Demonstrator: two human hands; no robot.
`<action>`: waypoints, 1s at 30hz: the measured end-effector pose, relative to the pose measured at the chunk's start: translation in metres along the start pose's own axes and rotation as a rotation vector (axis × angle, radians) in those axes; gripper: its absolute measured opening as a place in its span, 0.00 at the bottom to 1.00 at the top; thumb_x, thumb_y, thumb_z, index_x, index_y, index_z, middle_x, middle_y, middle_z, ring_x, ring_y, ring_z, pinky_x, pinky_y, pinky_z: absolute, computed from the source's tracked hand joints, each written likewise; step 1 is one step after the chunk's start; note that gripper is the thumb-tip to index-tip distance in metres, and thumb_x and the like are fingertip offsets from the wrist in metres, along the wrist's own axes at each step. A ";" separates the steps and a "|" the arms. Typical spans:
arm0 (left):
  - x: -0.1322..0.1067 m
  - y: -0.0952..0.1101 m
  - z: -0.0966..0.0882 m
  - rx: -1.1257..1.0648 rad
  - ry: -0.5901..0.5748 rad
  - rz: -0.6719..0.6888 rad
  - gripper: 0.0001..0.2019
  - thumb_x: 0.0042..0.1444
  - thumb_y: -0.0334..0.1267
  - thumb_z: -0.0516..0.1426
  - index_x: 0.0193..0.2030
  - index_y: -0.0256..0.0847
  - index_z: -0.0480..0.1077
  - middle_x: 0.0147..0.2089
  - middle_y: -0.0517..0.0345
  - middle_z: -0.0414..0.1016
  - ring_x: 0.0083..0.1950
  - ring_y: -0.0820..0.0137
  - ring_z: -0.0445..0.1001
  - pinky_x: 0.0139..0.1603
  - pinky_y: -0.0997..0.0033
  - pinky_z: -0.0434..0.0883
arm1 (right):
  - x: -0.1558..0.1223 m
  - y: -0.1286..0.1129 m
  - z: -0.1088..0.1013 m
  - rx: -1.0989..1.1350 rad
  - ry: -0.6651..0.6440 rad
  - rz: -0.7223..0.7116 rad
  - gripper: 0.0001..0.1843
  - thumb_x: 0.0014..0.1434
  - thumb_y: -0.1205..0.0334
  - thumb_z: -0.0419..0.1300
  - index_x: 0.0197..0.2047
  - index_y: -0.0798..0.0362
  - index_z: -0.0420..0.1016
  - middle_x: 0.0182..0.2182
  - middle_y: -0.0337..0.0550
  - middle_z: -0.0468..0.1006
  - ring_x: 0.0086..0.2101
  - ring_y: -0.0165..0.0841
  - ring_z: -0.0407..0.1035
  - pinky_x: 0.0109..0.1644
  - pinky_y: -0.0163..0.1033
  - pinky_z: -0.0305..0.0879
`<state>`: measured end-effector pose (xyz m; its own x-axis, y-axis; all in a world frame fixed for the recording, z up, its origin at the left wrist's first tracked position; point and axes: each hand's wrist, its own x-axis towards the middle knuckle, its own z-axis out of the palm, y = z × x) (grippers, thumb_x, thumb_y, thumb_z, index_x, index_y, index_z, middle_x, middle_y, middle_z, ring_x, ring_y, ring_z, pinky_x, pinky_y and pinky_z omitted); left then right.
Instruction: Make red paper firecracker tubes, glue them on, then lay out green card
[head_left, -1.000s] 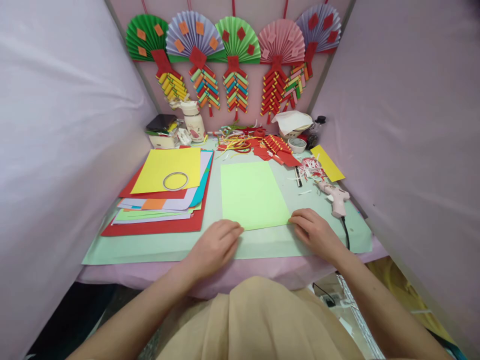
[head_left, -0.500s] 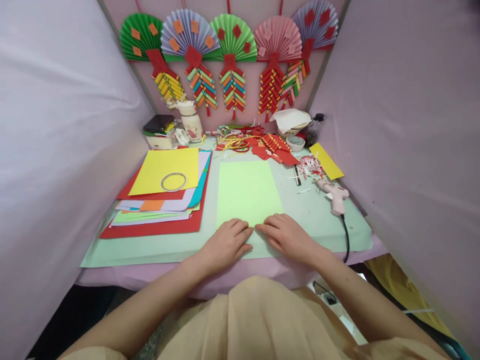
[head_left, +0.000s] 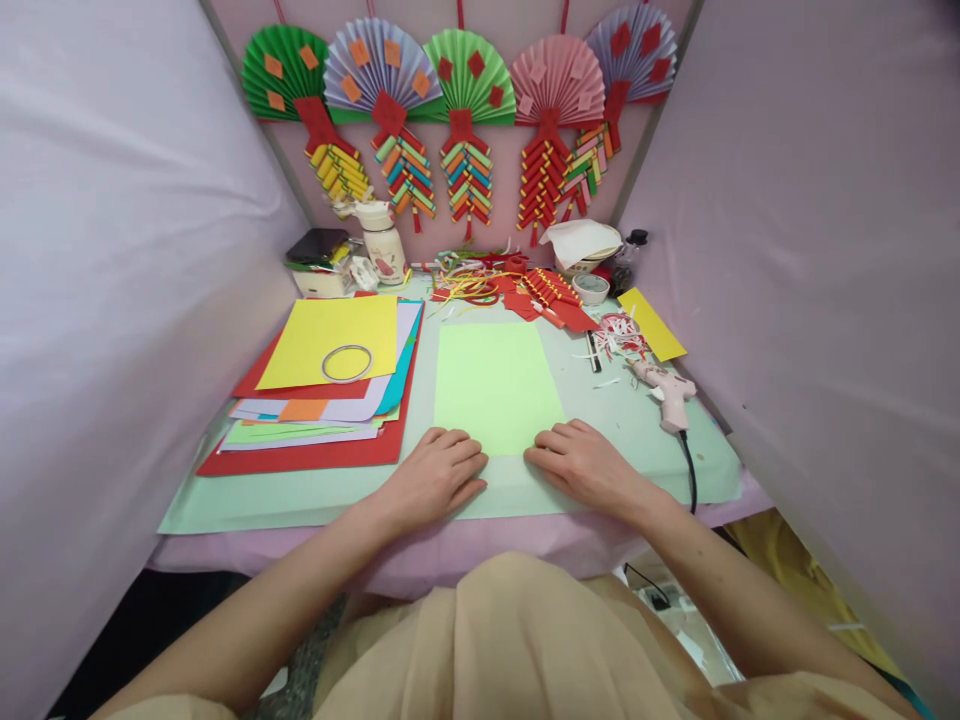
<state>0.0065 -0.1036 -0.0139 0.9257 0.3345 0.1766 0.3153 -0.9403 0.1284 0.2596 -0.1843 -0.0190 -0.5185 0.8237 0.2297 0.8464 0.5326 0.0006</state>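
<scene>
A light green paper sheet [head_left: 495,385] lies flat in the middle of the pale green mat [head_left: 637,440]. My left hand [head_left: 435,475] rests on the sheet's near left corner with its fingers curled and pressed together on the edge. My right hand [head_left: 585,465] lies on the near right corner in the same way, fingers bent down on the paper. A short stretch of the sheet's near edge shows between the two hands. Whether the edge is lifted I cannot tell.
A stack of coloured sheets [head_left: 322,400] with a yellow sheet and a tape ring [head_left: 346,363] on top lies to the left. A glue gun [head_left: 670,393] with its cord lies at right. Paper scraps, red firecracker pieces [head_left: 551,295], a bottle [head_left: 384,245] and bowls crowd the back. Paper fans [head_left: 465,80] hang on the wall.
My right hand slid left along the sheet's near edge from its right corner, then eased outward a little. My left hand stayed at the near left corner. The sheet shifted slightly left.
</scene>
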 end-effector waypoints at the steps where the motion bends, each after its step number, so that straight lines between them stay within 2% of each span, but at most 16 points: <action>1: -0.004 -0.002 -0.001 0.011 0.016 -0.004 0.12 0.65 0.41 0.49 0.47 0.39 0.70 0.43 0.52 0.74 0.50 0.63 0.67 0.50 0.60 0.61 | -0.004 0.002 -0.001 0.000 0.003 0.009 0.09 0.65 0.68 0.51 0.40 0.51 0.72 0.33 0.42 0.72 0.34 0.32 0.62 0.39 0.39 0.50; 6: -0.028 -0.015 -0.006 0.044 0.093 -0.025 0.12 0.64 0.39 0.50 0.47 0.40 0.71 0.44 0.52 0.76 0.51 0.63 0.68 0.50 0.60 0.61 | -0.025 0.015 -0.003 0.007 0.018 0.058 0.11 0.65 0.70 0.50 0.42 0.50 0.73 0.35 0.43 0.74 0.35 0.34 0.64 0.39 0.40 0.53; 11: -0.047 -0.023 -0.012 0.085 0.122 -0.059 0.10 0.63 0.37 0.51 0.46 0.42 0.72 0.44 0.53 0.77 0.50 0.62 0.69 0.50 0.59 0.61 | -0.047 0.027 -0.003 0.008 0.029 0.109 0.11 0.64 0.69 0.51 0.43 0.50 0.73 0.38 0.45 0.75 0.37 0.35 0.65 0.40 0.41 0.56; 17: -0.057 -0.026 -0.013 0.137 0.163 -0.082 0.09 0.62 0.35 0.53 0.45 0.42 0.73 0.43 0.54 0.78 0.50 0.62 0.70 0.50 0.58 0.61 | -0.059 0.030 -0.001 0.014 0.028 0.144 0.13 0.63 0.71 0.51 0.47 0.51 0.72 0.41 0.46 0.75 0.38 0.36 0.65 0.40 0.41 0.58; 22: -0.063 -0.027 -0.012 0.126 0.206 -0.098 0.08 0.60 0.34 0.53 0.42 0.42 0.73 0.41 0.55 0.78 0.48 0.63 0.71 0.48 0.60 0.62 | -0.064 0.032 0.002 0.088 0.080 0.177 0.13 0.63 0.71 0.50 0.45 0.51 0.72 0.42 0.47 0.75 0.39 0.37 0.67 0.40 0.42 0.61; 26: -0.058 -0.023 -0.014 0.072 0.306 -0.148 0.06 0.59 0.32 0.54 0.38 0.39 0.72 0.40 0.53 0.77 0.46 0.64 0.71 0.48 0.60 0.64 | -0.059 0.029 -0.002 0.189 0.234 0.245 0.12 0.62 0.70 0.50 0.46 0.51 0.71 0.42 0.48 0.75 0.41 0.39 0.67 0.43 0.45 0.63; 28: -0.046 -0.017 -0.014 0.035 0.345 -0.127 0.06 0.59 0.32 0.54 0.41 0.38 0.71 0.42 0.50 0.76 0.47 0.63 0.71 0.49 0.60 0.65 | -0.048 0.022 -0.006 0.238 0.283 0.233 0.13 0.62 0.70 0.50 0.48 0.51 0.70 0.42 0.49 0.75 0.42 0.39 0.67 0.45 0.47 0.64; 30: -0.029 -0.009 -0.012 -0.011 0.313 -0.080 0.10 0.60 0.33 0.52 0.46 0.38 0.71 0.45 0.48 0.74 0.47 0.64 0.70 0.48 0.61 0.66 | -0.032 0.012 -0.009 0.281 0.267 0.175 0.14 0.63 0.69 0.50 0.50 0.50 0.69 0.42 0.48 0.75 0.43 0.39 0.67 0.46 0.47 0.64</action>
<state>-0.0254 -0.1044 -0.0081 0.7884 0.4122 0.4567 0.3809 -0.9100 0.1638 0.2871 -0.2057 -0.0175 -0.2885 0.8468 0.4470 0.8338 0.4516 -0.3174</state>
